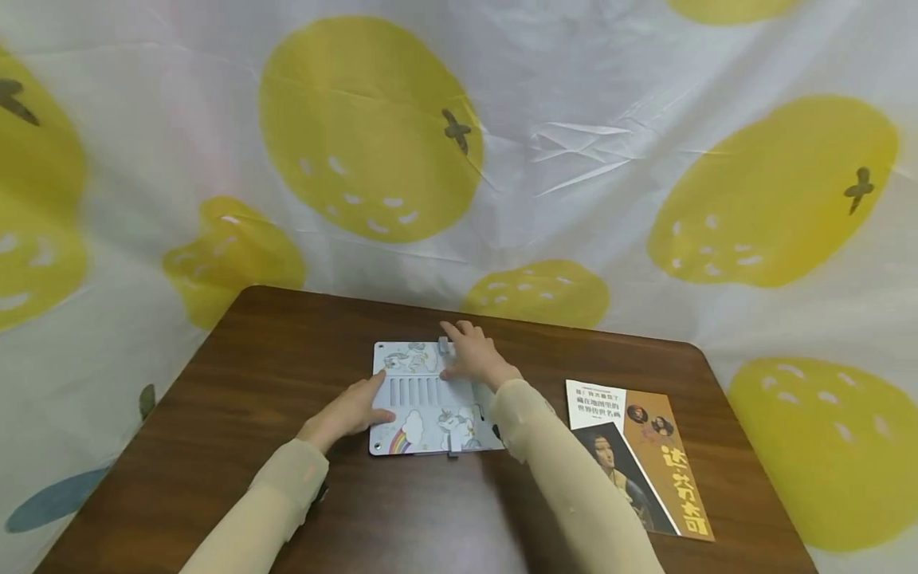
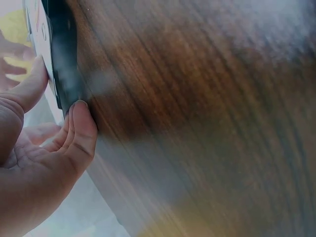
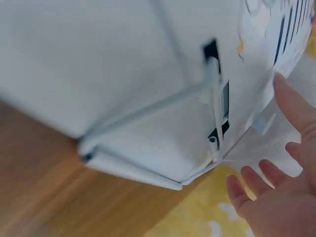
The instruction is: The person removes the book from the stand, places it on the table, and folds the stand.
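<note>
A white book stand (image 1: pixel 382 399) with unicorn and rainbow prints and a row of slots lies on the table before me. My left hand (image 1: pixel 349 410) grips its left edge. In the left wrist view the thumb (image 2: pixel 33 86) lies on the white face, with the fingers at the dark underside. My right hand (image 1: pixel 479 356) reaches over the stand's far right part, fingers spread beside a grey clip (image 1: pixel 443 345). Its thumb (image 3: pixel 289 98) touches or nearly touches the panel. A pale wire support (image 3: pixel 148 106) shows in the right wrist view. Another clip (image 1: pixel 453 445) sits at the near edge.
To the right of the stand lies a book (image 1: pixel 684 446) with an orange and white cover and a painted portrait. The brown wooden table (image 1: pixel 301 335) backs onto a white curtain (image 1: pixel 559 159) printed with yellow fruit.
</note>
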{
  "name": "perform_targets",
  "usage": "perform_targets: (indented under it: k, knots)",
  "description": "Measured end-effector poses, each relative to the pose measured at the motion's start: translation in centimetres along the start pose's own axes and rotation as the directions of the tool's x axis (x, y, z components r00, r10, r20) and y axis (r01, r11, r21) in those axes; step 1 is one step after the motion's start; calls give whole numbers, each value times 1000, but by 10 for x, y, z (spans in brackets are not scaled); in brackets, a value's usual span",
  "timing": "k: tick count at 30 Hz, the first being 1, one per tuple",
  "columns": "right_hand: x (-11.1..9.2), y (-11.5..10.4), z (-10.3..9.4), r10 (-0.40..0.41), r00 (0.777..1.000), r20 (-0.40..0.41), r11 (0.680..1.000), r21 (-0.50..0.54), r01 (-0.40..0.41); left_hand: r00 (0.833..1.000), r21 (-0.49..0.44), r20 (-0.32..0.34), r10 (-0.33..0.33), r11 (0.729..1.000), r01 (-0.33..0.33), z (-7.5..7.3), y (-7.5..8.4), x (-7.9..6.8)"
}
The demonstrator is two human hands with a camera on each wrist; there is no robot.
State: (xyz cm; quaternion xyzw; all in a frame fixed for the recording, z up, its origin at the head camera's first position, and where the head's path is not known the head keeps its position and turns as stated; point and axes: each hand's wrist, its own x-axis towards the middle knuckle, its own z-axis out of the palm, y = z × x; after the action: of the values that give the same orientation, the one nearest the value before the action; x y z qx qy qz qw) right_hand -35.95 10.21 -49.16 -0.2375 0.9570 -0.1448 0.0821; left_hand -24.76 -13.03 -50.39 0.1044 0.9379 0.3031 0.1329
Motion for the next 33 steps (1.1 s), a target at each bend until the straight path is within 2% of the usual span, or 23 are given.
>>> perform_targets:
  k: [4,7,12,16,20,24,33]
  knots:
    - [-19,-8,-3,-135,989,-56,990,-51,133,1000,-5,-6,0,1000,0,-1,-6,-1]
    - [-41,-12,-5,-239,968,-73,968,-98,231,1000,-2,0,12,1000,-12,-2,-7,-1]
    - [-75,-17,-2,-411,909,-74,907,-128,400,1000,2,0,4,1000,-4,-5,-4,-1]
    - [-98,-19,6,-491,870,-53,865,-146,479,1000,4,3,-6,1000,6,-4,-3,-2]
    - [-115,-15,12,-504,863,-29,855,-161,493,1000,13,4,-8,1000,8,-4,-4,-2]
    - [-124,-9,17,-499,866,-22,860,-136,492,1000,16,13,-7,1000,7,-4,-3,-3]
    - [-121,-5,22,-489,872,-29,864,-155,480,1000,15,17,-1,1000,1,-6,-3,-3]
